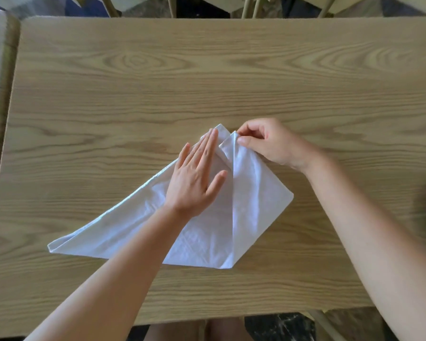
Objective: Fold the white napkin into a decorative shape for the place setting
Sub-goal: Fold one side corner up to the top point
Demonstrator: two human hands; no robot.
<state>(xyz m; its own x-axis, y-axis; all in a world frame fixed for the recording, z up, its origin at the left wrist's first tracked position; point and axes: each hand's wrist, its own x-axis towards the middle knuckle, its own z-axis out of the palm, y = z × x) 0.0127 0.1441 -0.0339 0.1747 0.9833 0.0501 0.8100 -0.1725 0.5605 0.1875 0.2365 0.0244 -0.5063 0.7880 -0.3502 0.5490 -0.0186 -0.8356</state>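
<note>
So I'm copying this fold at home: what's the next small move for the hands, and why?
Probably lower the corner in the right hand onto the napkin's top point beside the left hand's fingertips, then press it flat. That flap is folded up from the right and its pinched tip sits just short of the peak, while the left hand lies flat, pinning the middle.

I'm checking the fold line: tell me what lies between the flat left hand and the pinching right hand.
Only napkin: in the head view a raised fold of the white napkin separates left hand from right hand, which pinches its corner.
</note>
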